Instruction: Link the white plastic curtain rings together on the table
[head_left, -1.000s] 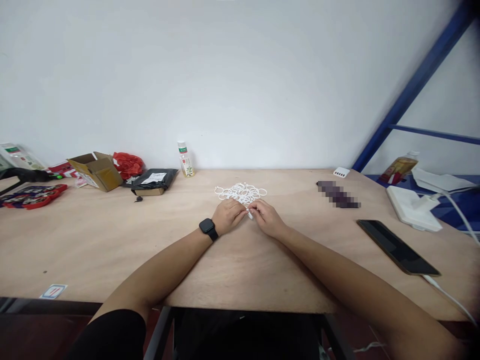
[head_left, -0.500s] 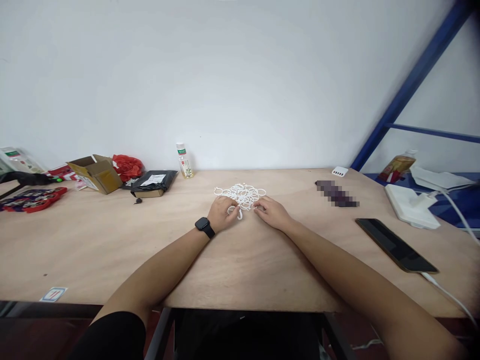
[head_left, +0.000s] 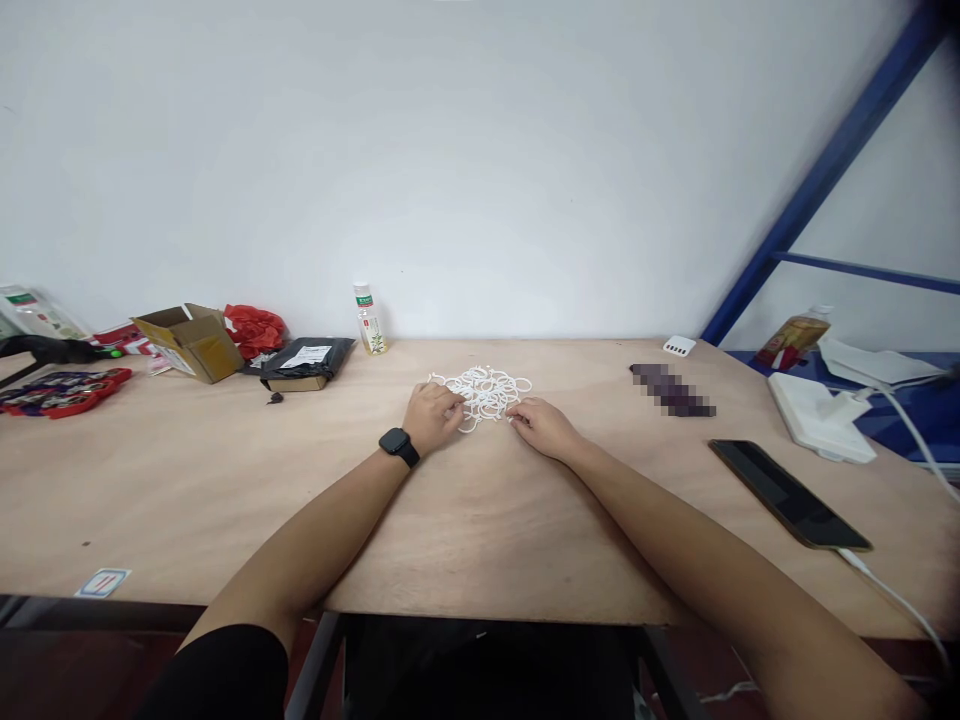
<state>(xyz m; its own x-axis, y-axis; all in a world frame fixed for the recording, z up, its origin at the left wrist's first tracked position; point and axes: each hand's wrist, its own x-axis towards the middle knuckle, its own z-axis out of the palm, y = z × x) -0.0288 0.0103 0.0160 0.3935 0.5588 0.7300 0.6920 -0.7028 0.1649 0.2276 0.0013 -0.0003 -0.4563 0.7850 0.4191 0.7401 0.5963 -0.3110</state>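
Observation:
A heap of white plastic rings [head_left: 487,393] with small knobs lies on the wooden table [head_left: 480,540]. At the heap's left side is my left hand [head_left: 433,415], wearing a black watch; its fingers are curled and closed at a ring on the near left edge, partly hiding it. My right hand [head_left: 547,425] rests on the tabletop at the heap's right side. Its thumb and forefinger are pinched together at the near right edge; what is between them is too small to make out.
Behind the heap stands a clear bottle [head_left: 370,320]. To the left are a black parcel [head_left: 307,362], an open cardboard box [head_left: 187,345] and a red bag [head_left: 255,330]. On the right lie a phone [head_left: 787,495] on a cable and a white power strip [head_left: 817,415].
My left hand has shifted left and slightly up, to the heap's left side. The ring that hung at its fingertips now lies low by the heap. My right hand has barely moved.

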